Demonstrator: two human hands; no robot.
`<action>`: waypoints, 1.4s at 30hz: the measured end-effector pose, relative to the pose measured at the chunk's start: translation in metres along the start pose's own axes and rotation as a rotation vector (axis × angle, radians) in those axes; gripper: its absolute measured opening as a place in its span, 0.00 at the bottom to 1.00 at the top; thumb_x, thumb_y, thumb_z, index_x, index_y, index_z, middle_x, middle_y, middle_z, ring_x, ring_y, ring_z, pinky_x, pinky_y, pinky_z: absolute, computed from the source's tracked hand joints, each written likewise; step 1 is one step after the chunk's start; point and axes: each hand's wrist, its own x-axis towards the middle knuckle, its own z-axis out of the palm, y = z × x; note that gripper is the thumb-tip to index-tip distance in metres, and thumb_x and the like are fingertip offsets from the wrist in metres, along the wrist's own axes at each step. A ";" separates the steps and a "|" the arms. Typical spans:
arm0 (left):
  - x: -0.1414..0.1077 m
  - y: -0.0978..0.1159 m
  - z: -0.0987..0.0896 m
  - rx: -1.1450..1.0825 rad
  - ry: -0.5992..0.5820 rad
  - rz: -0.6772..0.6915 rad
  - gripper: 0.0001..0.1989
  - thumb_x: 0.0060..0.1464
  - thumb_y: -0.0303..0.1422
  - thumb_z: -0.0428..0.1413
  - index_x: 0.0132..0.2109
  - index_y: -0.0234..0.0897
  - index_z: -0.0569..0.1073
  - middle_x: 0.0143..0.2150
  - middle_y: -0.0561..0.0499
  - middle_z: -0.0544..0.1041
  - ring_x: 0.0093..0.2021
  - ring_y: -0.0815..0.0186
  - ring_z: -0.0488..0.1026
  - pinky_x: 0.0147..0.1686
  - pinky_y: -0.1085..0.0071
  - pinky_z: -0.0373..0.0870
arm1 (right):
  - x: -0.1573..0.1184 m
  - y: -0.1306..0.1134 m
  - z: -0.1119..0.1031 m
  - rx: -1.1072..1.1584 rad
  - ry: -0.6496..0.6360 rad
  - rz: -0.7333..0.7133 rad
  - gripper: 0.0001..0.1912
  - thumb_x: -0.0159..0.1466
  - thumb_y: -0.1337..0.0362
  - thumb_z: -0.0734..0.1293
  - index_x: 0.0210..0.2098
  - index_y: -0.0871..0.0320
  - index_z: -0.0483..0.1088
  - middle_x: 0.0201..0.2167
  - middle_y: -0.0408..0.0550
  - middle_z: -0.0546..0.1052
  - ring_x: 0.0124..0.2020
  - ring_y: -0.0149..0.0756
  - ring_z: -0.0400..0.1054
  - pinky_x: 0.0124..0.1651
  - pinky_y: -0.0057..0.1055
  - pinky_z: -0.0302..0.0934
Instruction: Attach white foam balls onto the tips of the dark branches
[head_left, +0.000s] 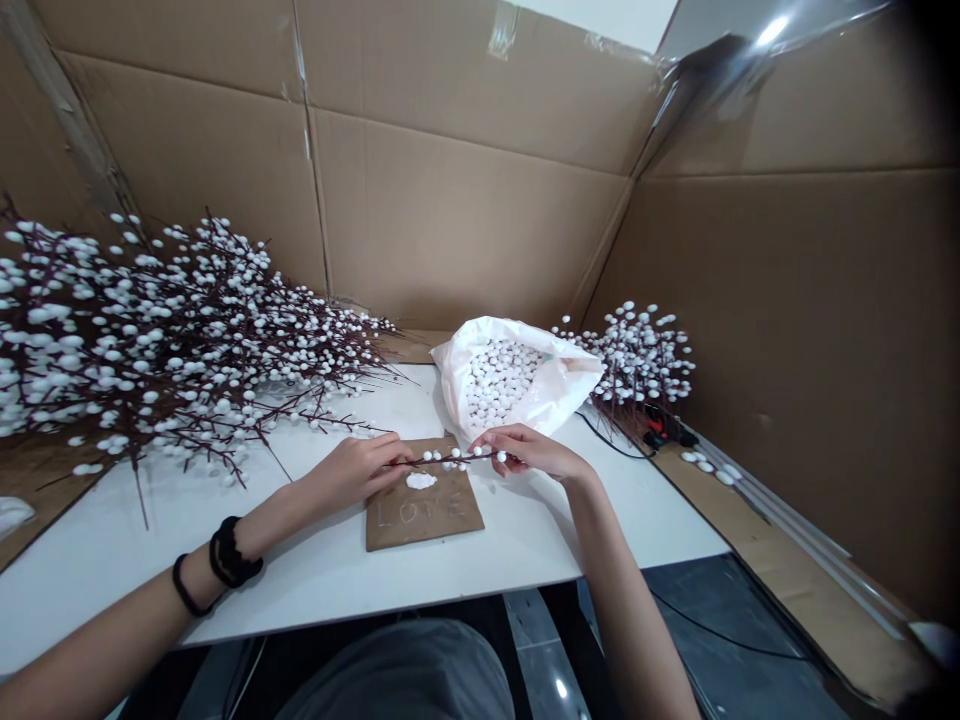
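A dark twig with white berries (456, 460) is held level over a piece of cardboard (427, 525) with "LOVE" written on it. My left hand (375, 463) pinches the twig's left end. At its right end, the fingers of my right hand (531, 452) are closed around the twig by the last berries. A white blob (421, 481), perhaps glue, lies on the cardboard just below the twig. Behind my right hand stands an open white plastic bag (559, 395) full of loose white berries (499, 380).
A large heap of berry branches (172, 340) covers the table's left side. A smaller bunch (641, 355) lies right of the bag, near a red and black tool (660, 430) and a black cable (611, 445). Cardboard walls (465, 200) enclose the white table (300, 590).
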 end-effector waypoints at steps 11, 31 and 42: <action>-0.001 -0.009 0.014 0.092 -0.050 0.021 0.12 0.63 0.33 0.45 0.42 0.38 0.74 0.40 0.49 0.78 0.34 0.67 0.74 0.31 0.74 0.63 | 0.002 0.005 0.002 -0.021 -0.057 0.039 0.24 0.64 0.48 0.60 0.39 0.64 0.74 0.14 0.38 0.63 0.17 0.25 0.50 0.22 0.25 0.42; -0.003 -0.023 0.001 0.467 0.322 0.338 0.11 0.64 0.27 0.46 0.43 0.35 0.73 0.37 0.46 0.77 0.34 0.67 0.74 0.31 0.75 0.66 | 0.001 -0.007 0.008 -0.055 -0.031 -0.104 0.22 0.62 0.49 0.63 0.46 0.59 0.72 0.29 0.44 0.69 0.25 0.27 0.58 0.28 0.26 0.54; -0.005 -0.041 -0.017 0.605 0.357 0.412 0.12 0.62 0.23 0.45 0.42 0.35 0.73 0.38 0.46 0.76 0.34 0.70 0.73 0.30 0.77 0.66 | 0.028 -0.028 0.045 -0.478 0.101 -0.172 0.04 0.60 0.63 0.64 0.32 0.56 0.69 0.27 0.41 0.72 0.27 0.30 0.63 0.30 0.26 0.52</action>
